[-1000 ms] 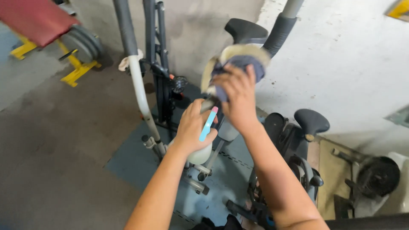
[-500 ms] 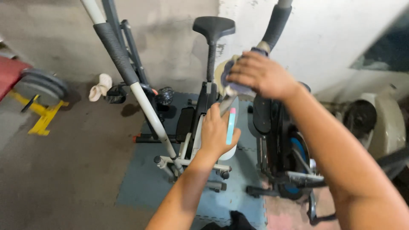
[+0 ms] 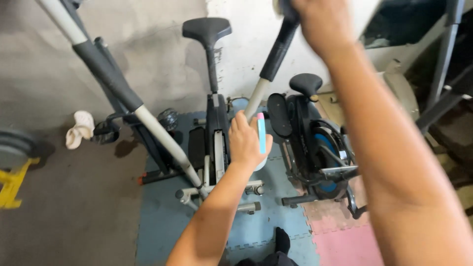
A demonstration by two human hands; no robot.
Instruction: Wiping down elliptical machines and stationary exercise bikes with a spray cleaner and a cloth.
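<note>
The wiping of the elliptical trainer's right handlebar (image 3: 277,49) looks in progress: the right hand (image 3: 320,19) is clenched around its top, a cloth (image 3: 279,6) barely showing there. The left hand (image 3: 246,143) grasps the lower bar together with a blue-pink stick (image 3: 261,134). Next, I judge, the grip must slide along the foam.

Your left hand (image 3: 249,143) is gripping a smooth, glossy plastic stick (image 3: 261,133), pink-tipped over blue. Your right hand (image 3: 320,17) is closing on matt black foam padding on the handlebar (image 3: 278,49), whose lower tube is showing smooth painted metal. Rubbery, textured floor mats (image 3: 261,231) are lying on rough concrete.
</note>
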